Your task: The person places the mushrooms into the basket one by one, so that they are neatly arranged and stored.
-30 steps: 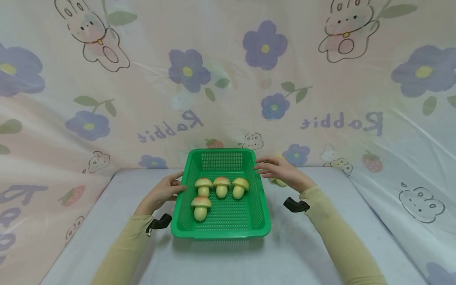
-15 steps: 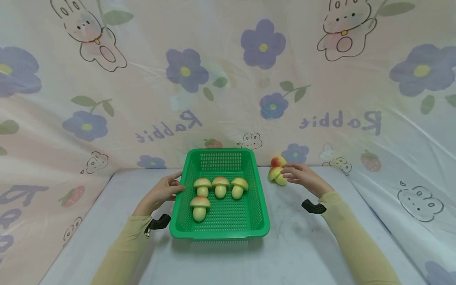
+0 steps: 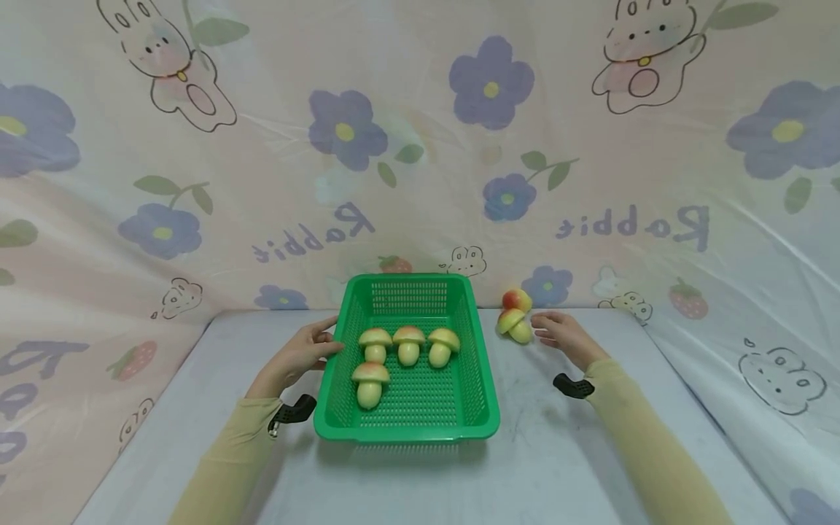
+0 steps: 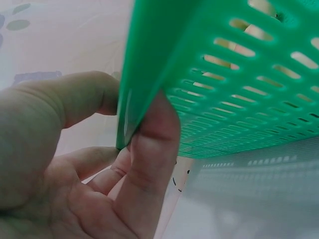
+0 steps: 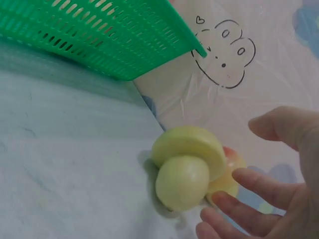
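Observation:
A green slotted basket (image 3: 482, 386) stands mid-table and holds several toy mushrooms (image 3: 408, 345). My left hand (image 3: 303, 353) grips the basket's left rim (image 4: 149, 74), thumb on the outside and fingers behind the wall. Two more toy mushrooms lie on the table right of the basket: one on its side (image 3: 514, 325) (image 5: 187, 167) and a redder one (image 3: 516, 299) behind it. My right hand (image 3: 563, 335) (image 5: 271, 191) hovers just right of them with fingers spread, holding nothing.
The grey table (image 3: 558, 452) is closed in by a cloth backdrop (image 3: 420, 146) with flowers and rabbits at the back and both sides. Bare table surface lies in front of the basket and to its left and right.
My right hand has moved from the basket's right rim out to the two mushrooms on the table. The left hand stays on the left rim; the basket has not moved.

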`<state>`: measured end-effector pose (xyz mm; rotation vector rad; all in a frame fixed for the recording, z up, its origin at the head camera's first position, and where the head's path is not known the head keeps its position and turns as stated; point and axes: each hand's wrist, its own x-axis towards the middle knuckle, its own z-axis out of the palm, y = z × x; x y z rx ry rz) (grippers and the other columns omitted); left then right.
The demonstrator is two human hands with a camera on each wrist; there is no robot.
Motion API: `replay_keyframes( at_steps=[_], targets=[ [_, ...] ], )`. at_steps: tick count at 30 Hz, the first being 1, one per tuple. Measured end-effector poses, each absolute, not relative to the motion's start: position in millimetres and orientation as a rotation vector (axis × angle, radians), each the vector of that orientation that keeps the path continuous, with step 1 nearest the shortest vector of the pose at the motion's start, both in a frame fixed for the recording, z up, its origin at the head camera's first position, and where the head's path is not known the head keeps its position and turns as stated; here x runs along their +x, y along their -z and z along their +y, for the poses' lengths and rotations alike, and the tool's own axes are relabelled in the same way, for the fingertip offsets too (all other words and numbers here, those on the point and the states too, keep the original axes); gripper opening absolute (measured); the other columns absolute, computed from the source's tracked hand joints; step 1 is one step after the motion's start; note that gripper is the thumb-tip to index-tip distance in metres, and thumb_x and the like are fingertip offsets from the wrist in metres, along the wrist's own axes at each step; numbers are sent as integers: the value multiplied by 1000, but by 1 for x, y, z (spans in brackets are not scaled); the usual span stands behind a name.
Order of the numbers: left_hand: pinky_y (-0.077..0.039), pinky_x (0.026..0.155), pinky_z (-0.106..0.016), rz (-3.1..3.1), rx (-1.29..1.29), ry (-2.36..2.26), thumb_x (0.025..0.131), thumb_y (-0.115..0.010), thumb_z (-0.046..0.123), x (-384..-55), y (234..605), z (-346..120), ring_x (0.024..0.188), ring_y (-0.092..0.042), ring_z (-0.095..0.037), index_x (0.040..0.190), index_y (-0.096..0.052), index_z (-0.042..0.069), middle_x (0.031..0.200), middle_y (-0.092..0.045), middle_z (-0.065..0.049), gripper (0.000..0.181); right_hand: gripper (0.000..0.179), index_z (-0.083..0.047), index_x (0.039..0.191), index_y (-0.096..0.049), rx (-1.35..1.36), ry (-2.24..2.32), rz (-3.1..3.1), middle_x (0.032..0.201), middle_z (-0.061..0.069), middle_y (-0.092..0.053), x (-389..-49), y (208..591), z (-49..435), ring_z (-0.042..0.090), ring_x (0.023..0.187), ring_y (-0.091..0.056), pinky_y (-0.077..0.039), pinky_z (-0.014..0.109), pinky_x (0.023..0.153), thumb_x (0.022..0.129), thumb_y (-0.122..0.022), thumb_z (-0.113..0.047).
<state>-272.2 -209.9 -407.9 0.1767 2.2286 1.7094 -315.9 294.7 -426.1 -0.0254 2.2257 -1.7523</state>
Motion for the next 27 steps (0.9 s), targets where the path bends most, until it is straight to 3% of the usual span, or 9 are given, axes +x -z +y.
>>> replay_keyframes(
  at_steps=[16, 27],
  targets=[
    [-56, 71, -41, 2231, 166, -1715, 96, -57, 8, -269, 406, -207, 80, -64, -26, 155, -17, 13, 98, -55, -17, 71, 76, 12, 146, -17, 161, 1704, 2255, 145, 30, -28, -332, 443, 285, 40, 131, -34, -31, 47, 108, 100, -49, -39],
    [-56, 73, -44, 2257, 178, -1706, 95, -59, 8, -270, 409, -208, 80, -60, -23, 154, -19, 12, 96, -53, -15, 72, 79, 12, 145, -22, 201, 1673, 2312, 139, 24, -35, -342, 450, 284, 30, 120, -41, -40, 38, 100, 97, -51, -44]
  ],
)
